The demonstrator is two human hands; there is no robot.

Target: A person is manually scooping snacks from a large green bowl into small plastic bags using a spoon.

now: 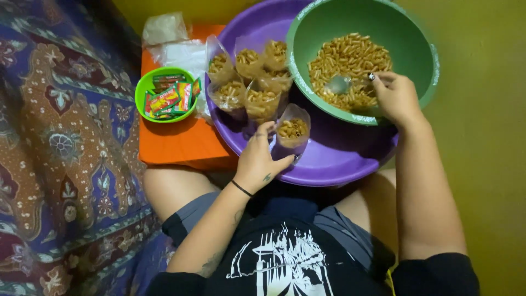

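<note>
- Setting: yellow-green floor (pixel 487 137); patterned cloth (pixel 66 153) in blue, red and brown along the left edge.
- Orange board (pixel 175 142), one, flat beside the cloth, its right edge under the basin rim.
- Clear plastic bags (pixel 170 38), an empty stack at the far end of the board; count cannot be told.
- Small green bowl (pixel 141 90), one, on the board, holding red and green sachets (pixel 167 98); several, overlapping, exact count unclear.
- Purple basin (pixel 339 159), one, large and round, resting over the lap.
- Filled bags (pixel 246 77), about six, clear, standing upright in a cluster at the basin's left side, each holding yellow-brown snack sticks.
- Left hand (pixel 260 159), fingers and thumb pinched on one open bag (pixel 292 131), part-filled, standing in the basin just right of the hand.
- Large green bowl (pixel 422 49), one, sitting in the basin's far right part, holding loose snack sticks (pixel 348 60).
- Spoon (pixel 339 84), one, bowl end lying on the sticks.
- Right hand (pixel 395 98), over the green bowl's near rim, fingers closed around the spoon's handle.
</note>
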